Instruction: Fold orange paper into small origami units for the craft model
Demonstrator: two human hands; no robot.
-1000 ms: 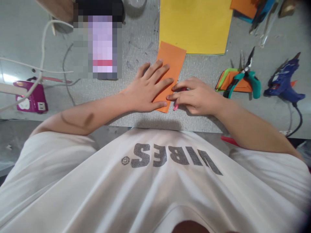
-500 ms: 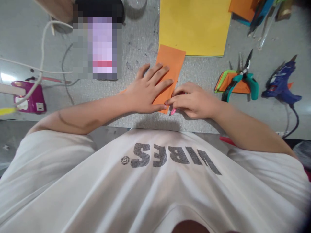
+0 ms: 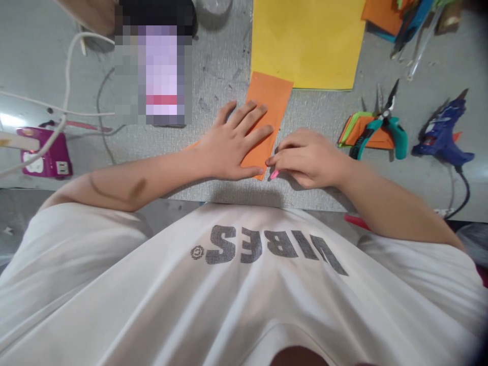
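Observation:
An orange paper strip lies slanted on the grey textured mat, its upper end by the bottom edge of a yellow sheet. My left hand rests flat on the strip with its fingers spread. More orange paper peeks out behind the left wrist. Just right of the strip's lower end, my right hand is closed round a small pink object. Most of that object is hidden by the fingers.
Teal-handled pliers lie over small orange and green papers at right. Beyond is a blue glue gun with its cord. A pixelated device, white cable and purple power socket are at left.
My right hand has shifted slightly away from the strip's edge with the pink object. The left hand stays spread on the strip. The whole view has moved a little.

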